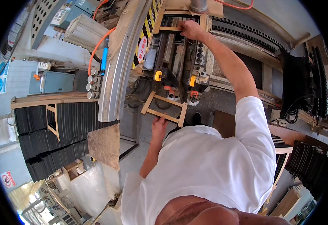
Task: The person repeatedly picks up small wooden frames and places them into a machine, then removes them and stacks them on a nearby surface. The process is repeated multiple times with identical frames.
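Left hand (159,128) pinching near rail of small wooden frame (163,115), just off machine's (167,56) near edge. Right hand (189,30) curled at second frame's (170,29) crossbar, machine's far edge; can't tell exact grip. Yellow knobs (158,76) toward machine's near edge.

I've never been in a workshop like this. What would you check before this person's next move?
1. Left grip has the lower wooden frame: ok, fingers at its near rail.
2. Right grip reaches the upper wooden frame: ok, fingers at its crossbar; how firmly, cannot tell.
3. Left grip free for something else: not ok, it is occupied.
4. Upper frame sits squarely: cannot tell, the right grip covers part of it.
5. Orange hose away from both grips: ok, it hangs off to the left.
6. Machine stopped: cannot tell from one still picture.
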The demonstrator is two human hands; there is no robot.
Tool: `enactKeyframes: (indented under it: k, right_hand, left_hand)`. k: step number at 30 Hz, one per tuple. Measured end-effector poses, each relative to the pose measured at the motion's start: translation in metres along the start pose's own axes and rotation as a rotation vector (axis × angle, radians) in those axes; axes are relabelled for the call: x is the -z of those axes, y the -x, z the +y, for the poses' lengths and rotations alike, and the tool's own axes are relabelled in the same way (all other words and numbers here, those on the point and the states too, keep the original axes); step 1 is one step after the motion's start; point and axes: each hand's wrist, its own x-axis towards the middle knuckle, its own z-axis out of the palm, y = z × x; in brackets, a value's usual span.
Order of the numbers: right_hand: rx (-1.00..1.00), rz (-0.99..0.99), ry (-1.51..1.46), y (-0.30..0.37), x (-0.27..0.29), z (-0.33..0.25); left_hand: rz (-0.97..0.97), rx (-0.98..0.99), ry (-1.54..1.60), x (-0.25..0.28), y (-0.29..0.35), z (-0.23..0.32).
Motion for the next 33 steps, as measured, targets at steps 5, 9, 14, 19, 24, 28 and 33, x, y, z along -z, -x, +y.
enactKeyframes:
  k: [5, 9, 14, 19, 24, 28, 33]
  right_hand:
    - [0.045, -0.002, 0.088, 0.002, 0.002, -0.006]
    - [0.069, -0.032, 0.136, 0.003, 0.009, -0.008]
    - [0.088, -0.018, 0.166, 0.005, 0.014, -0.015]
    - [0.09, -0.03, 0.187, 0.006, 0.015, -0.011]
    - [0.04, -0.044, 0.161, 0.005, 0.009, -0.009]
    - [0.032, -0.067, 0.199, 0.007, 0.009, -0.026]
    - [0.013, -0.018, 0.224, 0.007, 0.007, -0.001]
  left_hand:
    - [0.003, -0.005, -0.045, -0.013, 0.0, 0.006]
    - [0.019, -0.05, -0.052, -0.021, 0.004, 0.008]
    - [0.083, -0.123, -0.07, -0.013, 0.014, 0.005]
    - [0.207, -0.21, -0.137, -0.014, 0.043, 0.022]
    - [0.237, -0.413, -0.201, 0.012, 0.079, 0.045]
    - [0.226, -0.595, -0.253, 0.017, 0.139, 0.091]
    - [0.237, -0.808, -0.234, 0.043, 0.208, 0.167]
